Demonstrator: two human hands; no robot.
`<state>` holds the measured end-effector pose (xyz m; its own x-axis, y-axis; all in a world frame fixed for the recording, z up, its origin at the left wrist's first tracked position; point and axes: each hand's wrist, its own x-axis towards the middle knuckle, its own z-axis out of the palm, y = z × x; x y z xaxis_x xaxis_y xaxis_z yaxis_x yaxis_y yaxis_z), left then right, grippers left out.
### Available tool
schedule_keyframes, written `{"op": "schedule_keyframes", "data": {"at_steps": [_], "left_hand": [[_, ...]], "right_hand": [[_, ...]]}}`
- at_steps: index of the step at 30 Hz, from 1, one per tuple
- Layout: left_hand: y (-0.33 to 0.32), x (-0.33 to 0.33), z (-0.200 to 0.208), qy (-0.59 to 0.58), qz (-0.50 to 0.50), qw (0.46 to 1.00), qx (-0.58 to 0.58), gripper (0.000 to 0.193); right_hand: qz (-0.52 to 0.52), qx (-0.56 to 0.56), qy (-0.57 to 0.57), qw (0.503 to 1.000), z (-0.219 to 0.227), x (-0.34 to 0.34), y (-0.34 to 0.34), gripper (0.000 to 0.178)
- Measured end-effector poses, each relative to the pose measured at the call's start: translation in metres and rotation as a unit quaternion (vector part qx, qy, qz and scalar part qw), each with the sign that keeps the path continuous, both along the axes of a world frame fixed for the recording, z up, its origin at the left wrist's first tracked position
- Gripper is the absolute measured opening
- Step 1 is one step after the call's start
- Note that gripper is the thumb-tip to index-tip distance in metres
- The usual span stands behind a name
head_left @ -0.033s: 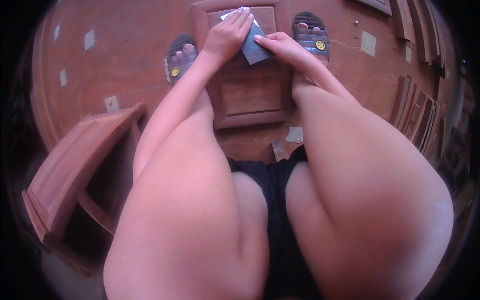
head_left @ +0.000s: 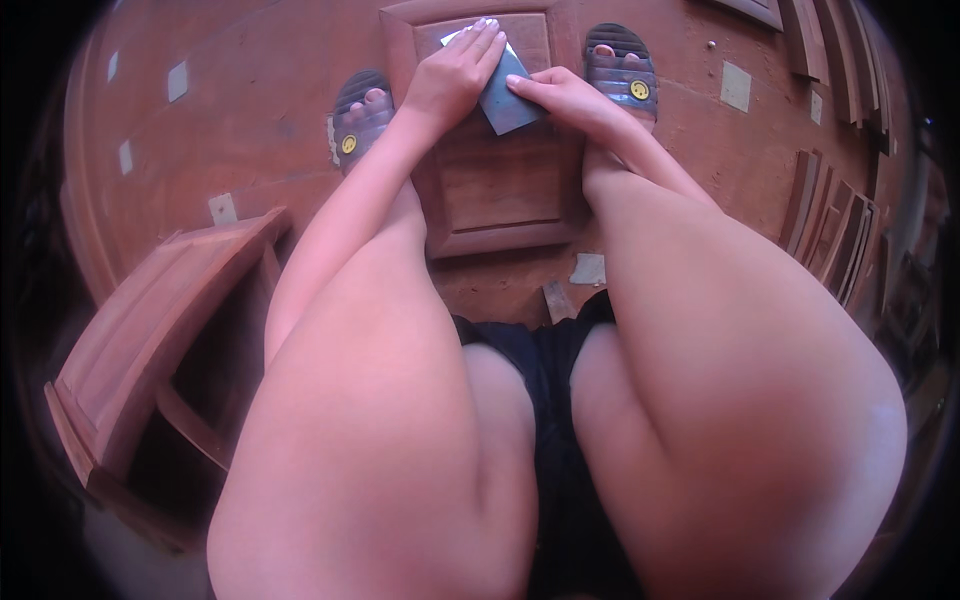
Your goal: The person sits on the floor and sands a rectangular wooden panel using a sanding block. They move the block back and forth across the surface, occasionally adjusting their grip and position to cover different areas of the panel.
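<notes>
A dark blue-grey sheet of sandpaper [head_left: 511,108] with a pale upper left corner is held over a framed brown wooden panel [head_left: 500,240] between my feet. My left hand [head_left: 455,75] lies across its upper left part, fingers straight and pressed together; its thumb is hidden. From the right, my right hand [head_left: 565,95] pinches the sheet's edge, thumb on top and the other fingers out of sight beneath. Whether the sheet touches the panel, I cannot tell.
My sandalled feet stand either side of the panel, the left sandal [head_left: 360,120] and right sandal [head_left: 622,70]. A wooden frame piece [head_left: 170,310] leans at the left. Wooden strips [head_left: 830,220] are stacked at the right. Pale scraps [head_left: 736,86] dot the reddish-brown floor.
The sandpaper's lower corner has shifted very slightly down and left. Both hands have stayed almost in place.
</notes>
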<state>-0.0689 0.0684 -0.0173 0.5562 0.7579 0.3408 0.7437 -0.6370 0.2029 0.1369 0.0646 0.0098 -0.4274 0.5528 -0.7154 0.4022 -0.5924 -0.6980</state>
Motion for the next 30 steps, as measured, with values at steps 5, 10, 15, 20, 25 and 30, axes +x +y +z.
{"op": "schedule_keyframes", "data": {"at_steps": [5, 10, 15, 20, 25, 30], "left_hand": [[-0.01, -0.001, -0.001, -0.059, -0.027, 0.997, -0.037, 0.053], [0.001, -0.008, -0.004, -0.102, 0.011, 0.994, -0.046, 0.059], [-0.007, -0.015, -0.006, -0.151, 0.023, 0.988, -0.037, 0.047], [-0.005, -0.015, -0.006, -0.16, 0.021, 0.986, -0.029, 0.038], [-0.008, -0.015, 0.0, -0.131, -0.003, 0.991, -0.031, 0.042], [-0.005, -0.003, 0.027, -0.222, 0.059, 0.973, -0.018, 0.052]], "right_hand": [[0.016, -0.078, 0.003, 0.997, 0.001, 0.017, 0.001, 0.041], [-0.104, -0.019, 0.012, 0.994, 0.006, 0.008, 0.009, 0.033], [-0.149, -0.05, 0.228, 0.961, -0.006, 0.03, 0.01, 0.023], [-0.28, -0.04, 0.284, 0.916, 0.003, 0.025, 0.014, 0.028], [-0.316, 0.02, 0.233, 0.92, 0.005, 0.016, 0.011, 0.03], [-0.197, 0.342, 0.103, 0.913, 0.012, 0.028, 0.004, 0.032]]}}
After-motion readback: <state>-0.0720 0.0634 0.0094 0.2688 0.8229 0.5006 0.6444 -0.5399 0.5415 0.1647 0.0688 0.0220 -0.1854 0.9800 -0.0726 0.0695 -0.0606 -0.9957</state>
